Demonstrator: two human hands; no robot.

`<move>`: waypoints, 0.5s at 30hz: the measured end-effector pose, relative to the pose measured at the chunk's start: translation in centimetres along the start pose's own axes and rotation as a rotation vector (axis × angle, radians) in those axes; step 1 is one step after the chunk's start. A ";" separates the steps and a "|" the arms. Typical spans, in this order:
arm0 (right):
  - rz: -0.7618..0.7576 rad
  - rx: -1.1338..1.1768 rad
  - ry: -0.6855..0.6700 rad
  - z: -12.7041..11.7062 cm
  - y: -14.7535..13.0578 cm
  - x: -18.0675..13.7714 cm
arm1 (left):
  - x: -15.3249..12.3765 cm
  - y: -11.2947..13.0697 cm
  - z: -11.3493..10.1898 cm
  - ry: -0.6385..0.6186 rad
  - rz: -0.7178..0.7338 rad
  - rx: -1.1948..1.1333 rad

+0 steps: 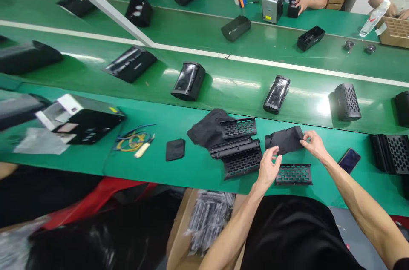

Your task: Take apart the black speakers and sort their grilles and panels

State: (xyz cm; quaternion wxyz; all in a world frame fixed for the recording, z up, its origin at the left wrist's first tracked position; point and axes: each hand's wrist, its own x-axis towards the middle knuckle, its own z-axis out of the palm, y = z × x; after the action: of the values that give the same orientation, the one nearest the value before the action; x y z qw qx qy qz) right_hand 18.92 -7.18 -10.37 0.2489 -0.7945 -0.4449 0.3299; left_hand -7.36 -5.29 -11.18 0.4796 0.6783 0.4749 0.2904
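My left hand [269, 168] and my right hand [313, 143] pinch the two ends of a black cloth piece [285, 139] just above the green bench. A black perforated grille panel [294, 174] lies flat right below the cloth, near my left hand. To the left sits a stack of similar grille panels [240, 150] next to a pile of black cloth [207, 127]. A small folded black cloth [175, 149] lies further left.
Black speaker bodies [276, 93] ride the green conveyor [223, 87] beyond the bench. A phone [349, 160] lies at my right, more grilles [390, 153] past it. Coloured wires [132, 140] and a black box [83, 121] sit left. Other people work at the far side.
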 end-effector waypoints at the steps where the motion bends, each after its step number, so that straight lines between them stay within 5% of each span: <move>1: -0.031 0.105 -0.042 -0.3 -0.2 -1.0 | 0.6 0.3 0.1 0.031 0.026 0.013; 4: -0.040 0.504 -0.197 -0.9 -1.3 -4.1 | 2.7 1.7 0.6 -0.053 0.139 0.031; 8: 0.076 0.735 -0.182 -1.7 -2.0 -8.1 | 4.6 3.4 0.6 -0.457 0.123 -0.087; 12: 0.189 0.685 -0.080 -1.6 0.4 -11.3 | 3.8 2.7 -0.4 -0.589 -0.089 -0.123; 15: 0.252 0.432 -0.090 -0.1 3.3 -13.2 | 2.2 1.5 -0.6 -0.605 -0.088 0.071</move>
State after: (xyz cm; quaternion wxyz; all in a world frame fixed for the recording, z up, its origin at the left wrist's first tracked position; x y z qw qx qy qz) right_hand 15.70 -20.22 -8.56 0.3495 -0.7567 -0.2721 0.4808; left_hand -6.47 -3.23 -9.69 0.5873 0.7292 0.3494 0.0371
